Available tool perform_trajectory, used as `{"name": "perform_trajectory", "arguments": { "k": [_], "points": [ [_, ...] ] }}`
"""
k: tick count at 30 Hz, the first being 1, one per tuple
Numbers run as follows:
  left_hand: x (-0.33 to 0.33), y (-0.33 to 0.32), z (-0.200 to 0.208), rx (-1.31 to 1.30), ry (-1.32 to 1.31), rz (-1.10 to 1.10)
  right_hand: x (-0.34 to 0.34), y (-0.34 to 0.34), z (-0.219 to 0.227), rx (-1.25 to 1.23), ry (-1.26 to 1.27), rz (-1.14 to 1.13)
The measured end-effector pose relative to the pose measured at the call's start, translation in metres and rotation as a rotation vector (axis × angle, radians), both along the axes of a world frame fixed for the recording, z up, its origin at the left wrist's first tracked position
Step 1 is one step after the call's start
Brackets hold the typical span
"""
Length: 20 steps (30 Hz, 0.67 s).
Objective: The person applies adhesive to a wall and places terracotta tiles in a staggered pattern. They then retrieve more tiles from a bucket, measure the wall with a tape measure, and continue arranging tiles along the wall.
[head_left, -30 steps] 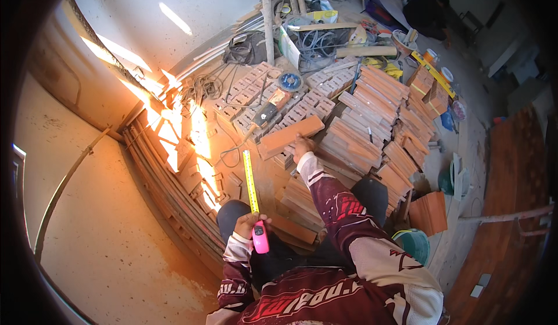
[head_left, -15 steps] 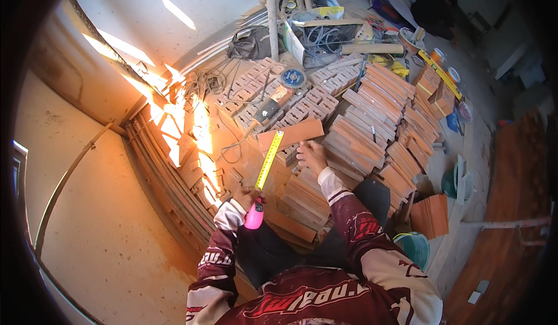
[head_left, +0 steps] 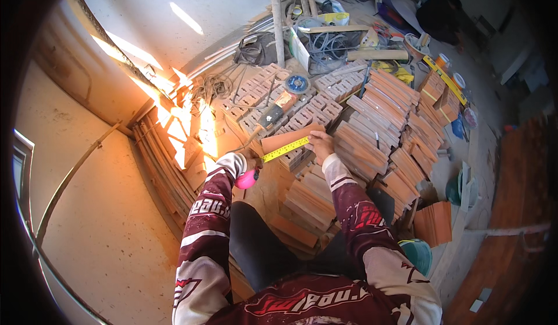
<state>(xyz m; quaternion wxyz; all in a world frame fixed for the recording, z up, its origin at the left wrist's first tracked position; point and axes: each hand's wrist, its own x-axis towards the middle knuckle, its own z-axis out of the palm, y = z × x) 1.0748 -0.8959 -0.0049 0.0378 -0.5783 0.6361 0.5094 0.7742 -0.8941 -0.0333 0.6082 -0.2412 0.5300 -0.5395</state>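
Note:
My left hand (head_left: 252, 160) is closed round a tape measure with a pink case (head_left: 247, 178). Its yellow blade (head_left: 285, 149) is drawn out and slants up to the right. With bent fingers, my right hand (head_left: 321, 145) pinches the blade's free end. The blade lies along the near edge of a flat terracotta tile strip (head_left: 290, 136), which rests over hollow bricks. The fingers of my right hand also come up against the strip's right end, partly hiding it.
An angle grinder (head_left: 278, 109) with a blue disc lies on hollow bricks (head_left: 311, 111) beyond the strip. Stacked terracotta tiles (head_left: 363, 142) spread to the right, near a yellow spirit level (head_left: 444, 80). Poles (head_left: 276, 23) stand at the back. A person (head_left: 439, 20) crouches far right.
My left hand has moved up and the tape has swung from steep to nearly along the strip. My right hand has shifted up and right onto the blade's end.

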Motion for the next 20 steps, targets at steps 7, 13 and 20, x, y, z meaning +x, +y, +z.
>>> {"name": "perform_trajectory", "arguments": {
  "k": [7, 13, 20],
  "points": [
    [-0.003, -0.026, -0.002, -0.134, -0.160, 0.010, -0.010, -0.015, -0.015, 0.019, -0.046, -0.205],
    [-0.018, -0.036, 0.007, -0.186, -0.229, 0.077, -0.011, -0.019, -0.025, -0.001, 0.028, -0.259],
    [-0.008, -0.037, -0.017, -0.245, -0.160, 0.126, 0.003, -0.018, -0.028, -0.020, 0.115, -0.333]
  ]
}}
